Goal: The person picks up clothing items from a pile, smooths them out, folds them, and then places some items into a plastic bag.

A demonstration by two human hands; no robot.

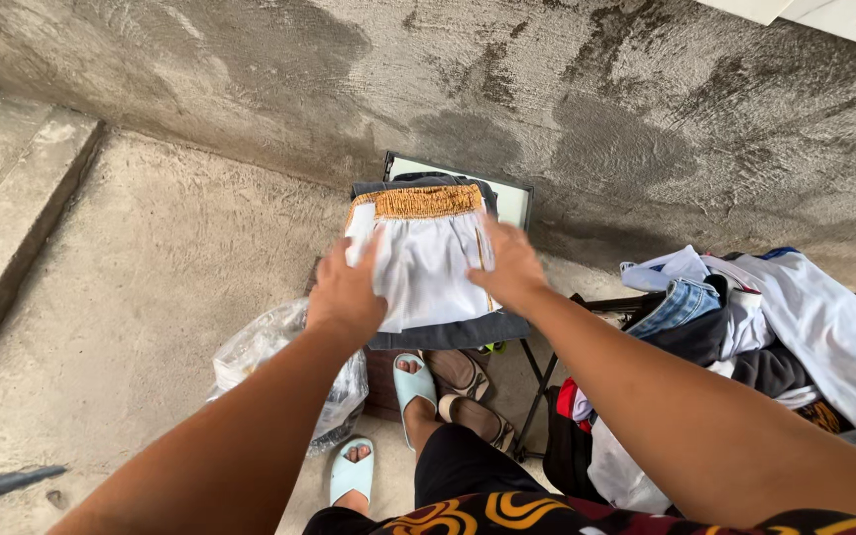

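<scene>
Rough grey concrete floor point(151, 297) surrounds folded white shorts point(428, 263) with a ruffled orange waistband; left hand point(347, 292) and right hand point(510, 267) press flat, fingers spread, along either side.

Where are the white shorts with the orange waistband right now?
In the head view, the white shorts lie centre frame on a dark folded garment, under the left hand and right hand.

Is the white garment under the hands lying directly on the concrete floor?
No. The white shorts lie on a dark folded garment stacked on a raised surface, with the left hand and right hand pressing them.
</scene>
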